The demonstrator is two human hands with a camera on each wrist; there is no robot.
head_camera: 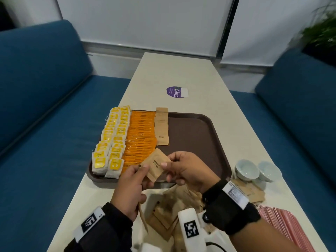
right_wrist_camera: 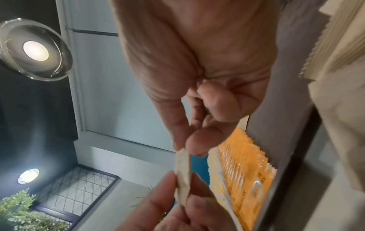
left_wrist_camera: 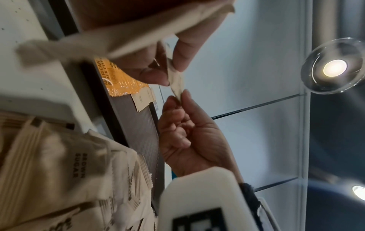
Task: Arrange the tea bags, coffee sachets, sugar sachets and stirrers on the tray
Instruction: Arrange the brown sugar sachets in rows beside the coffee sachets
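Observation:
Both hands hold one brown sugar sachet point(head_camera: 155, 167) just above the near edge of the brown tray point(head_camera: 196, 135). My left hand point(head_camera: 143, 171) pinches its lower left corner, and my right hand point(head_camera: 168, 162) pinches its upper right edge. Seen edge-on, the sachet point(right_wrist_camera: 183, 176) hangs between the right hand's pinch point(right_wrist_camera: 189, 150) and the left fingers point(right_wrist_camera: 168, 195). On the tray lie two columns of yellow tea bags point(head_camera: 112, 140), a column of orange coffee sachets point(head_camera: 140, 139) and a short row of brown sugar sachets point(head_camera: 161, 126). A further beige sachet point(left_wrist_camera: 128, 36) sits in my left palm.
Loose brown sugar sachets point(head_camera: 169, 206) are heaped on the table in front of me. Pink sachets point(head_camera: 283, 228) lie at the near right, with two pale bowls point(head_camera: 247, 170) behind them. A purple sticker point(head_camera: 175, 91) lies beyond the tray. Blue sofas flank the table.

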